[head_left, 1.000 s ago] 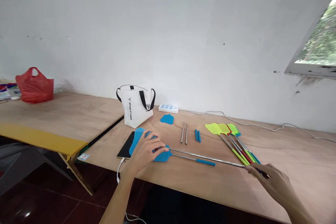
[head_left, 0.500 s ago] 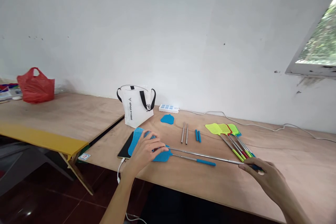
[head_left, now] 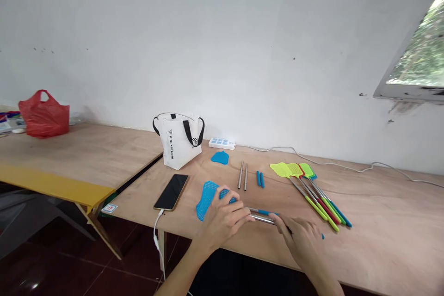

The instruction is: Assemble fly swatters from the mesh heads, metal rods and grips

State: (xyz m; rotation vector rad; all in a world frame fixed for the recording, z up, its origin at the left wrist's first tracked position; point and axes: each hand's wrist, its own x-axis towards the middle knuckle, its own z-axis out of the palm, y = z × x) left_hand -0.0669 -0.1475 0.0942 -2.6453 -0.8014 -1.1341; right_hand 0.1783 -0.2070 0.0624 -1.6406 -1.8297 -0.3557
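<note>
Low over the front of the table, my left hand [head_left: 224,215] is closed around the neck of a blue fly swatter [head_left: 208,194] with a perforated head. My right hand [head_left: 300,238] is wrapped round its handle end, with a blue tip showing past the fingers. Between the hands runs a short stretch of metal rod. Just behind it lies the blue handle [head_left: 265,212] of a second swatter, whose head is mostly hidden by my left hand. Farther back are a loose blue swatter head [head_left: 219,157], two metal tubes [head_left: 243,176] and two blue grips [head_left: 260,179].
Finished-looking swatters [head_left: 312,194] in yellow, red, green and blue lie fanned at right. A phone [head_left: 171,192] with a white cable rests at left, near a white bag [head_left: 180,143]. A power strip [head_left: 222,143] sits by the wall. Another table holds a red bag [head_left: 45,115].
My hands have come much closer together, and the extended metal rod between them is now short. The swatter head has shifted right, off the phone.
</note>
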